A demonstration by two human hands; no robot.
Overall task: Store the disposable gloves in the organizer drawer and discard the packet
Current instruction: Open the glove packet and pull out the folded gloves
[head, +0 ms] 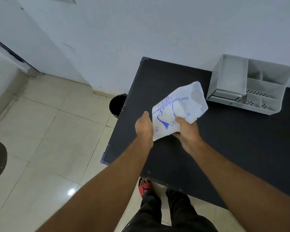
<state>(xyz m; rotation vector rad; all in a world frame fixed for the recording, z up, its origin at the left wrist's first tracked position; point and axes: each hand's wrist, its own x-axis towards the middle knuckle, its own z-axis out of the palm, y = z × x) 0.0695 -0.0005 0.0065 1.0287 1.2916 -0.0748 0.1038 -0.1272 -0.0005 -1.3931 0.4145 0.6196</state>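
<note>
Here, both hands, left hand (144,127) and right hand (186,129), pinch a white glove packet (179,109) with closed fingers; the grey organizer (251,84) shows bare compartments; a black bin (117,105) stands on the floor.

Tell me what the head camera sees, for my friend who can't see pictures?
Two bare hands, left hand and right hand, hold a white glove packet above a dark table. A grey organizer sits at the back, a black bin on the floor.

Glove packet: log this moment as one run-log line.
right hand: grip on glove packet | left hand: at packet edge, grip unclear | organizer: on table, drawer shut | bin: floor, beside table
</note>
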